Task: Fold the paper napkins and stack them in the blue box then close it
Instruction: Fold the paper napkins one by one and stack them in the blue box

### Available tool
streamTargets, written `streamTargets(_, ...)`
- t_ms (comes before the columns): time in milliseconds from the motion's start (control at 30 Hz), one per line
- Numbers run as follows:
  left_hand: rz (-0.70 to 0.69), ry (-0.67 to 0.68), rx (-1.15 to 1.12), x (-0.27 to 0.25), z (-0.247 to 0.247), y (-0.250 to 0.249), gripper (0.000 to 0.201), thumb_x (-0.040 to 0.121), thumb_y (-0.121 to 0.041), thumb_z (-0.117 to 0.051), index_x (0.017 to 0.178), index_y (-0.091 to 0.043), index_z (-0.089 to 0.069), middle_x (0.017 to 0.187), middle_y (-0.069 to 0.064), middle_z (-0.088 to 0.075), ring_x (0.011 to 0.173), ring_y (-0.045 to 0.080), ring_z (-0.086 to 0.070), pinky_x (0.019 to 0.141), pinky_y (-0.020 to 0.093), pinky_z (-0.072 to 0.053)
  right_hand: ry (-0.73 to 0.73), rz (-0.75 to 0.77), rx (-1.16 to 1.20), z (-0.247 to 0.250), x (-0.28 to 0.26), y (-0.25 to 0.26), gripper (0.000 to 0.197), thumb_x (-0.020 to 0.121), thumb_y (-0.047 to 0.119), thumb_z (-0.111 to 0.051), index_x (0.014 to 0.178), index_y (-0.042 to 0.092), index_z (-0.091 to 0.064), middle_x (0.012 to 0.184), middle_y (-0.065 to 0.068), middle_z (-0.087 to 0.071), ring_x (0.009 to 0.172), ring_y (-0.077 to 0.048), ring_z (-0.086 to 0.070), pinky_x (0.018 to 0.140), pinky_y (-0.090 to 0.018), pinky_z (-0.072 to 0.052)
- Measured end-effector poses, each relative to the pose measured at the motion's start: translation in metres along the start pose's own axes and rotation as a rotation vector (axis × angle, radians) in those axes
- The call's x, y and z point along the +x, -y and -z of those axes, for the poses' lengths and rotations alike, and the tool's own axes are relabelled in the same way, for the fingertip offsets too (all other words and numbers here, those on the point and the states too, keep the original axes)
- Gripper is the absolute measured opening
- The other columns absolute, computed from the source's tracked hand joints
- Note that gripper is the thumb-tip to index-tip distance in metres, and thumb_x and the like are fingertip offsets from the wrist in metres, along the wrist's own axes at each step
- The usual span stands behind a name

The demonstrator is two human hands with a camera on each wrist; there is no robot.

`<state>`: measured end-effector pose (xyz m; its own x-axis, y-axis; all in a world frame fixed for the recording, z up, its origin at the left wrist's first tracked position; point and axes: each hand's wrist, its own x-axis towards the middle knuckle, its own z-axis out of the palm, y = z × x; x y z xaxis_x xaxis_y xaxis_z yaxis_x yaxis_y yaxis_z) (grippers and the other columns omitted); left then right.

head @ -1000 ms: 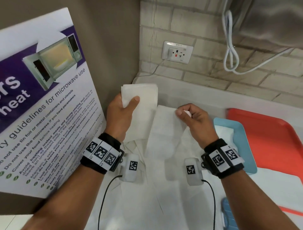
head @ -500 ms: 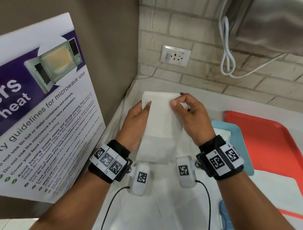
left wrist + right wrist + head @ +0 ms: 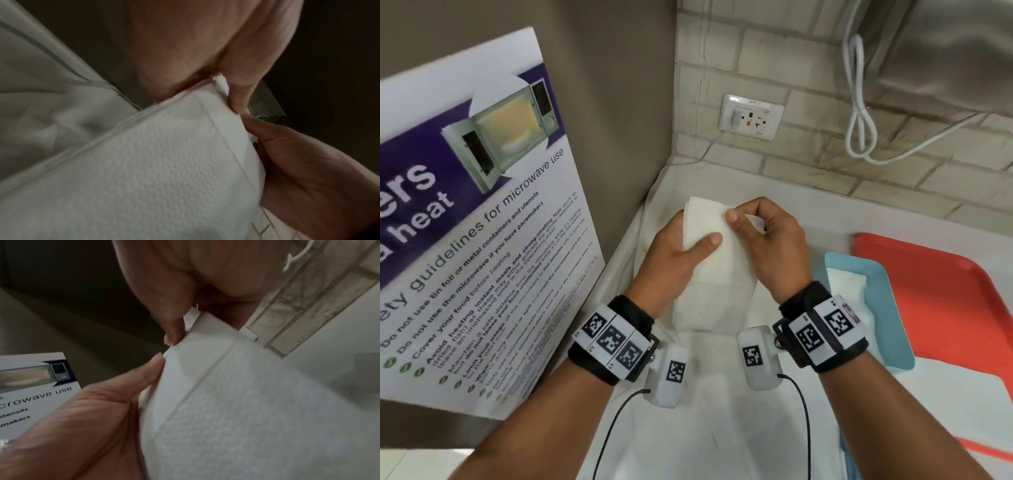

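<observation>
1. The left hand (image 3: 671,253) holds the folded paper napkin (image 3: 717,260) by its left edge; the thumb lies across the top face and the other fingers sit behind the sheet, so the paper is pinched between them.
2. The right hand (image 3: 770,246) grips the same napkin at its upper right corner, thumb (image 3: 736,219) on the front and the curled fingers behind the paper.
3. In the left wrist view the left hand's (image 3: 185,48) fingers close on the napkin's (image 3: 154,170) corner, and the right hand's thumb (image 3: 287,154) presses the same corner from the other side.
4. In the right wrist view the right hand (image 3: 195,272) clamps the top corner of the napkin (image 3: 257,410), with the left hand's thumb tip (image 3: 152,366) touching the edge just below that corner.
5. The napkin hangs between the two hands, raised off the white counter (image 3: 722,428), its free end trailing down toward the wrists.
6. To the right of the right hand's fingers lies the blue box (image 3: 880,308), open, with white napkin paper (image 3: 846,284) inside it.
7. Just beyond the box, farther right, lies a red tray (image 3: 935,284).
8. To the left of the left hand's fingers a microwave poster (image 3: 476,212) leans against the wall.
</observation>
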<state>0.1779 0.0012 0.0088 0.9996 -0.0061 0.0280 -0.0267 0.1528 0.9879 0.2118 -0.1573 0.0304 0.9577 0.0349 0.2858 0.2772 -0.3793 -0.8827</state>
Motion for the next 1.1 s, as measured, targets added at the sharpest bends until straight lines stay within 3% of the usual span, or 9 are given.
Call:
streamTargets(67,-0.016,-0.011,-0.051,0.001,0.002,0.001,0.038,0.100,-0.013,-0.066,0.138,-0.011,-0.059,0.130,0.011,-0.071,0.121,0.029,-0.068,0.105,0.050,-0.053,0.000,-0.032,0.105,-0.002,-0.003,0.003,0.018,0.085,0.043,-0.076,0.095,0.037,-0.063,0.091,0.016,-0.070,0.086,-0.013,-0.067,0.079,-0.047,-0.057)
streamTargets(100,-0.019,-0.012,-0.094,0.001,0.002,-0.001,0.037,0.102,-0.009,-0.063,0.138,-0.008,-0.058,0.131,0.013,-0.070,0.121,0.029,-0.068,0.103,0.046,-0.055,0.012,-0.069,0.190,-0.002,-0.005,0.003,0.036,0.080,0.046,-0.080,0.108,0.037,-0.060,0.098,0.011,-0.072,0.090,-0.016,-0.069,0.081,-0.048,-0.058)
streamTargets(167,-0.019,-0.021,-0.171,0.002,0.000,-0.004,0.035,0.103,-0.006,-0.058,0.137,-0.005,-0.057,0.131,0.015,-0.070,0.118,0.029,-0.069,0.097,0.041,-0.058,0.076,-0.178,0.366,0.001,-0.010,0.002,0.072,0.073,0.045,-0.087,0.132,0.032,-0.048,0.111,-0.002,-0.073,0.099,-0.020,-0.072,0.086,-0.047,-0.060)
streamTargets(233,-0.002,-0.062,-0.263,0.003,0.001,-0.006,0.035,0.104,-0.009,-0.055,0.138,-0.005,-0.056,0.133,0.018,-0.068,0.117,0.030,-0.069,0.096,0.044,-0.059,0.190,-0.248,0.390,0.006,-0.017,-0.001,0.082,0.071,0.038,-0.091,0.139,0.026,-0.046,0.117,-0.003,-0.072,0.107,-0.020,-0.071,0.089,-0.042,-0.059)
streamTargets(367,0.053,-0.135,-0.483,0.009,0.002,-0.009,0.029,0.105,-0.015,-0.054,0.133,-0.013,-0.061,0.132,0.010,-0.070,0.118,0.026,-0.069,0.099,0.046,-0.058,0.367,-0.275,0.179,0.017,-0.034,-0.018,0.055,0.076,0.020,-0.087,0.124,0.019,-0.060,0.116,0.004,-0.073,0.105,-0.014,-0.071,0.090,-0.035,-0.058)
streamTargets(567,0.084,-0.170,-0.425,0.010,0.015,0.009,0.036,0.094,-0.003,-0.065,0.128,-0.015,-0.060,0.123,0.004,-0.073,0.113,0.020,-0.069,0.084,0.033,-0.061,0.199,-0.322,0.118,0.046,-0.042,-0.042,0.023,0.079,0.014,-0.085,0.097,0.013,-0.071,0.090,-0.003,-0.077,0.078,-0.016,-0.071,0.068,-0.031,-0.058)
streamTargets(767,0.115,-0.108,-0.070,-0.004,0.034,0.042,0.048,0.080,0.003,-0.081,0.122,-0.012,-0.064,0.111,0.005,-0.078,0.104,0.022,-0.073,0.084,0.034,-0.060,0.013,-0.367,0.260,0.061,-0.049,-0.060,0.027,0.074,0.011,-0.087,0.093,0.011,-0.068,0.082,0.001,-0.073,0.072,-0.013,-0.066,0.064,-0.023,-0.052)
streamTargets(933,0.130,-0.079,0.141,-0.012,0.039,0.058,0.049,0.070,-0.008,-0.085,0.115,-0.020,-0.066,0.106,0.000,-0.074,0.097,0.013,-0.071,0.089,0.035,-0.058,0.059,-0.376,0.312,0.042,-0.061,-0.068,0.020,0.079,0.002,-0.081,0.082,0.012,-0.064,0.078,-0.002,-0.059,0.073,-0.013,-0.051,0.065,-0.019,-0.040)
streamTargets(1100,0.121,-0.099,0.100,-0.017,0.047,0.062,0.034,0.086,0.000,-0.080,0.119,-0.003,-0.071,0.115,0.013,-0.077,0.111,0.032,-0.072,0.104,0.050,-0.054,0.004,-0.389,0.369,0.035,-0.071,-0.076,0.020,0.081,0.000,-0.079,0.085,0.012,-0.063,0.076,0.002,-0.057,0.067,-0.005,-0.051,0.064,-0.014,-0.041)
